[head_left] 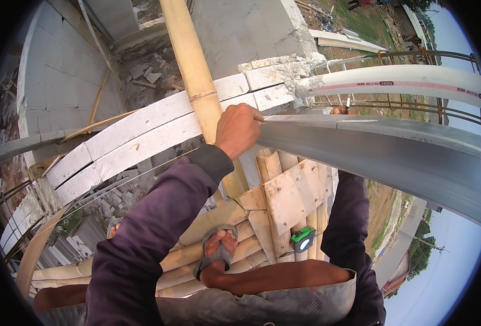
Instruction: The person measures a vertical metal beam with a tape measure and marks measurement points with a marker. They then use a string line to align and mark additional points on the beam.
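Observation:
A long grey metal channel (371,136) runs from the middle out to the right edge. At its near-left end my left hand (239,130) is closed, fingers curled at the channel's tip, just over an upright bamboo pole (194,65). My right hand (342,110) is mostly hidden behind the channel; only some fingers show above its upper edge. They are bent round a thin white stick (348,102) whose exact kind I cannot make out. Below the channel, a green and black tape measure (303,239) lies on the bamboo platform beside my knee.
My sandalled foot (218,247) rests on bamboo poles (180,261). A white block wall top (142,127) crosses ahead. A white pipe (398,81) and rusty reinforcing bars (414,107) lie beyond the channel. Rubble (148,73) covers the ground far below; a nailed board (294,195) is near.

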### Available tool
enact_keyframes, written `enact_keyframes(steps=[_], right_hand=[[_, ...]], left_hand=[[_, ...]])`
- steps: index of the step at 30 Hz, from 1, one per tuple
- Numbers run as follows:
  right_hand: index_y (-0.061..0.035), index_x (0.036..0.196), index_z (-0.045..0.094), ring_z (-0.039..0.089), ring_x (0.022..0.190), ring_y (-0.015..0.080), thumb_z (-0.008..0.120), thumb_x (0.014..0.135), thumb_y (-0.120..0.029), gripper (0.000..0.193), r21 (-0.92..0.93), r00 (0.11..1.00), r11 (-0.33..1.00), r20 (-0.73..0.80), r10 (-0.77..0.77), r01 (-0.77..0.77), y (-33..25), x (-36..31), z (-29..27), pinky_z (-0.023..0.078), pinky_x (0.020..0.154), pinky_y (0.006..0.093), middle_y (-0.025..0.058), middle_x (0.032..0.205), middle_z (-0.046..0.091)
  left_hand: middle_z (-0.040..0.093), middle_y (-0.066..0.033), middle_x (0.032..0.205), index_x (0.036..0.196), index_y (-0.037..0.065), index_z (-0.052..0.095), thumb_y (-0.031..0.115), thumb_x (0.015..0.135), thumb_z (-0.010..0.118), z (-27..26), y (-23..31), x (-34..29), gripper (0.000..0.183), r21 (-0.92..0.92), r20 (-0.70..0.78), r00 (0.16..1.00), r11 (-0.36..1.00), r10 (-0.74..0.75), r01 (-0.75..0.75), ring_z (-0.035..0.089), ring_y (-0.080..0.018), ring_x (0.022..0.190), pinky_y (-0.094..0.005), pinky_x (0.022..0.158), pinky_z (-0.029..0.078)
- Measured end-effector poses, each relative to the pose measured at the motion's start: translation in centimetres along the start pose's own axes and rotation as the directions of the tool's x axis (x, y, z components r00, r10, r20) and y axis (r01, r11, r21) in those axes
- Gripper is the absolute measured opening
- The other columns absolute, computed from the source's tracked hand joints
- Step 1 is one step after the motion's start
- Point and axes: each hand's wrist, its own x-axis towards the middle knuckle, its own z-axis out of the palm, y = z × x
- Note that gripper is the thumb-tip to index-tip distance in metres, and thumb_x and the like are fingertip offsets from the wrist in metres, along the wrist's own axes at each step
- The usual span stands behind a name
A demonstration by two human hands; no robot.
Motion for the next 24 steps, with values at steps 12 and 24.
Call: enact_keyframes(steps=[12,24], right_hand=[[-0.0019,0.093,0.067,0.039,0.047,0.0044,0.054,0.099,-0.012,0.018,0.37,0.985,0.927,-0.125,0.119,-0.065,-1.1,-23.0,5.8,0.031,0.043,0.0215,0.0058,0.075,0.07],[-0.0036,0.091,0.07,0.066,0.068,0.0366,0.057,0.079,-0.003,0.018,-0.214,0.829,0.879,-0.297,-0.474,0.426,-3.4,-30.3,16.9,0.053,0.061,0.0418,0.0194,0.075,0.066]], left_hand=[[0.071,-0.0257,0.091,0.097,0.001,0.077,0.006,0.078,0.063,1.0,-0.1,-0.2,0.024,0.161,-0.058,0.99,0.98,0.131,-0.12,0.069,-0.0375,0.086,-0.0412,0.082,0.054],[0.067,-0.0216,0.102,0.108,-0.002,0.07,0.017,0.089,0.067,0.1,4.3,-10.9,0.026,-0.016,0.317,0.771,0.816,0.552,-0.577,0.062,-0.0369,0.097,-0.0422,0.088,0.048]])
